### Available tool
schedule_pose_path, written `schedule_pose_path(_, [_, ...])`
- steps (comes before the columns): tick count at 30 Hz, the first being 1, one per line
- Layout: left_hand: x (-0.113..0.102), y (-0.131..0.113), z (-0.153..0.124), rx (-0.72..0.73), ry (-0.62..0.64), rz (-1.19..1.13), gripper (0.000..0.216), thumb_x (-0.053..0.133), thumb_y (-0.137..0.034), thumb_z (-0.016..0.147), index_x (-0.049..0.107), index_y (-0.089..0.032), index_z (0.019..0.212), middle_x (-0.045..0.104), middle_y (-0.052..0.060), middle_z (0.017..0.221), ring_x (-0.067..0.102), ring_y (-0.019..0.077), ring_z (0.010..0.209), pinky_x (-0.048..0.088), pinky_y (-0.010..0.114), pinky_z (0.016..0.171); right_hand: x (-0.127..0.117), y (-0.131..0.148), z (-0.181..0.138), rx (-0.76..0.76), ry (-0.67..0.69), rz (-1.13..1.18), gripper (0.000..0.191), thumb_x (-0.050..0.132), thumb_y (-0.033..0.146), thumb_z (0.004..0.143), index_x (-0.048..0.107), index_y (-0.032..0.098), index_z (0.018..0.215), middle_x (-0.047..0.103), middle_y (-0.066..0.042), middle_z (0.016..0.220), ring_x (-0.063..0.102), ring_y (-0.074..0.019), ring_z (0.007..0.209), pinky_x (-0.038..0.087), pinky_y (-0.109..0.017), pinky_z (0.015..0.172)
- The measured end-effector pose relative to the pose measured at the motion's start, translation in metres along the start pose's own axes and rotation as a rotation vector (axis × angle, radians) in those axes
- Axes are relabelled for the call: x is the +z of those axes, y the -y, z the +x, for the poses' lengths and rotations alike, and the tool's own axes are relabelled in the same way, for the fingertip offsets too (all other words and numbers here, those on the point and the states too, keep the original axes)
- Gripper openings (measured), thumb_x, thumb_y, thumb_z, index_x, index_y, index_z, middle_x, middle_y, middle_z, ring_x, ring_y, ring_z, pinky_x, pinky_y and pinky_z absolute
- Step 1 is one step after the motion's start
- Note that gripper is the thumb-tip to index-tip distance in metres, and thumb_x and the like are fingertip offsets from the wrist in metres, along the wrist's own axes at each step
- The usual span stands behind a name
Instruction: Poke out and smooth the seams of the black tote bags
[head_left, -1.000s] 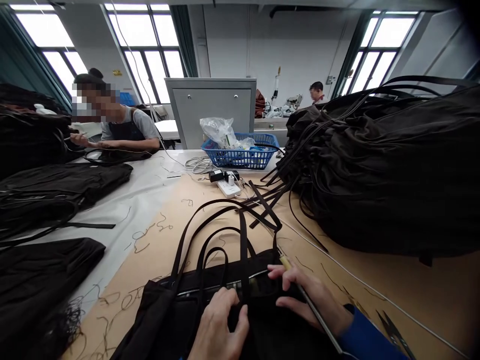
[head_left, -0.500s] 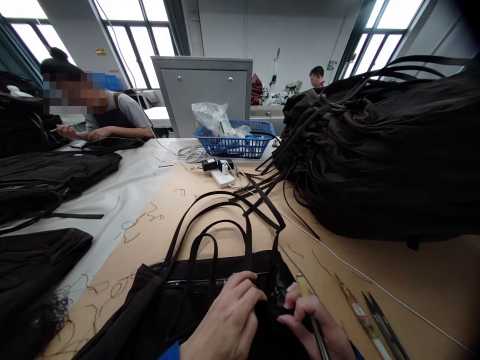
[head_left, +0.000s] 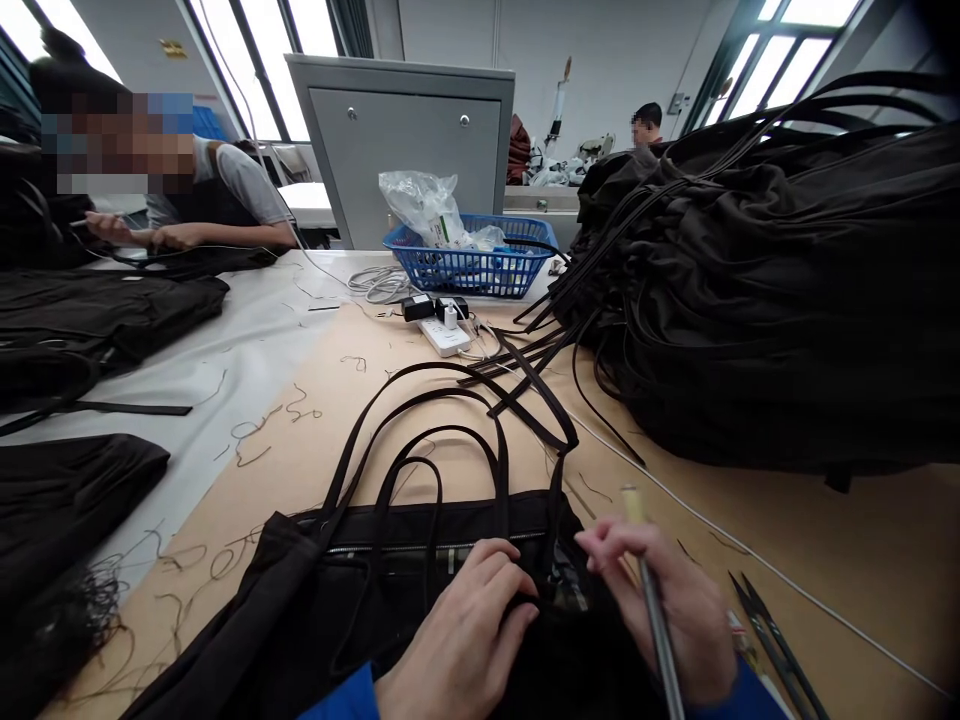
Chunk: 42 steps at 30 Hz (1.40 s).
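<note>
Left hand [head_left: 469, 625], half-curled, rested on bag [head_left: 300, 625], which lay on table [head_left: 885, 560], apparently to steady it; any grip unclear. Right hand [head_left: 671, 590] closed around rod [head_left: 660, 640], seemingly for ready use. Pronged tool [head_left: 776, 640] lay rightward, probably within reach.

Hands [head_left: 469, 625] are at a black bag [head_left: 292, 620]; the right [head_left: 686, 595] grips a tool [head_left: 658, 630].

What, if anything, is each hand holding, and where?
The right hand holds a metal rod near its yellow end. The left hand is on the black bag; any grip is unclear.
</note>
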<state>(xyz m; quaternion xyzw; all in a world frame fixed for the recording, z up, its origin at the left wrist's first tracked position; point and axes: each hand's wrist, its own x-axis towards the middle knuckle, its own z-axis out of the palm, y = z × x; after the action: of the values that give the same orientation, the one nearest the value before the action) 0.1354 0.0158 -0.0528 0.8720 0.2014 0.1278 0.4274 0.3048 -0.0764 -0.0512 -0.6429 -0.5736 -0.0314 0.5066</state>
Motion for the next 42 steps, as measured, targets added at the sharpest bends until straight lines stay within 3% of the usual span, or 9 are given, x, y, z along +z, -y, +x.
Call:
schedule_pose_path(3, [-0.001,0.0,0.001,0.0,-0.02,-0.018,0.017,0.046,-0.008,0.087,0.053,-0.022,0.094,0.056,0.003,0.102,0.043,0.017,0.115,0.043,0.028,0.096,-0.013,0.001,0.0,0.034,-0.082,-0.032,0.01,0.058,0.015,0.089,0.052,0.023,0.087,0.063,0.0,0.088,0.064,-0.0122,0.078,0.047,-0.02,0.077])
schedule_pose_path(9, [-0.002,0.0,0.001,0.025,-0.043,-0.035,0.017,0.048,-0.007,0.086,0.055,-0.021,0.094,0.058,0.003,0.1,0.044,0.0174,0.115,0.043,0.027,0.096,-0.012,0.011,-0.012,-0.153,0.325,-0.089,0.012,0.053,0.026,0.092,0.047,0.022,0.082,0.063,-0.005,0.096,0.061,-0.021,0.097,0.05,-0.03,0.081])
schedule_pose_path(13, [-0.001,0.001,0.001,0.019,-0.055,-0.033,0.018,0.048,-0.005,0.086,0.055,-0.02,0.093,0.058,0.003,0.103,0.044,0.017,0.115,0.043,0.027,0.095,0.0,0.012,-0.011,-0.139,0.415,-0.029,0.015,0.049,0.017,0.092,0.044,0.022,0.079,0.059,-0.002,0.077,0.059,-0.0195,0.075,0.049,-0.032,0.068])
schedule_pose_path(17, [0.001,0.003,0.001,0.012,-0.086,-0.03,0.015,0.049,-0.008,0.087,0.054,-0.02,0.094,0.057,0.003,0.103,0.046,0.0168,0.113,0.043,0.027,0.095,0.0,0.01,-0.002,0.112,0.335,0.089,0.02,0.054,0.024,0.09,0.044,0.022,0.072,0.06,0.002,0.073,0.059,-0.0144,0.067,0.049,-0.024,0.061])
schedule_pose_path(20, [0.001,0.003,0.001,0.009,-0.075,-0.039,0.014,0.049,-0.008,0.088,0.054,-0.02,0.092,0.057,0.003,0.101,0.046,0.0167,0.113,0.044,0.027,0.094,-0.006,0.004,0.008,0.239,0.148,0.055,0.023,0.057,0.028,0.089,0.045,0.022,0.07,0.063,0.003,0.075,0.063,-0.0122,0.067,0.049,-0.018,0.059])
schedule_pose_path(25, [0.001,0.004,0.001,-0.007,-0.069,-0.045,0.015,0.047,-0.01,0.089,0.055,-0.021,0.095,0.057,0.003,0.103,0.048,0.0164,0.111,0.045,0.027,0.094,-0.018,-0.005,0.012,0.267,-0.156,-0.034,0.019,0.06,0.028,0.087,0.045,0.022,0.078,0.065,-0.002,0.091,0.065,-0.0171,0.086,0.048,-0.028,0.086])
schedule_pose_path(31, [0.0,0.005,0.001,-0.014,-0.101,-0.045,0.018,0.05,-0.009,0.086,0.058,-0.022,0.097,0.06,0.003,0.104,0.053,0.017,0.107,0.047,0.028,0.091,-0.016,-0.006,-0.015,-0.038,0.369,0.058,0.014,0.053,0.016,0.09,0.044,0.023,0.082,0.063,-0.003,0.101,0.059,-0.0197,0.108,0.047,-0.032,0.095])
schedule_pose_path(37, [-0.005,-0.003,0.005,-0.044,-0.124,-0.093,0.016,0.067,-0.019,0.078,0.06,-0.021,0.093,0.06,0.003,0.096,0.057,0.0175,0.094,0.05,0.026,0.083,-0.004,-0.011,-0.02,-0.121,0.34,0.121,0.018,0.051,0.01,0.089,0.04,0.022,0.079,0.058,0.001,0.083,0.063,-0.012,0.083,0.043,-0.032,0.1])
schedule_pose_path(42, [-0.004,-0.004,0.005,-0.003,-0.131,-0.133,0.022,0.072,-0.006,0.069,0.055,-0.019,0.073,0.06,0.0,0.085,0.053,0.0181,0.098,0.048,0.023,0.079,-0.003,-0.011,-0.026,-0.111,0.305,0.12,0.018,0.05,0.01,0.09,0.04,0.022,0.08,0.058,0.002,0.08,0.063,-0.0139,0.086,0.044,-0.033,0.098])
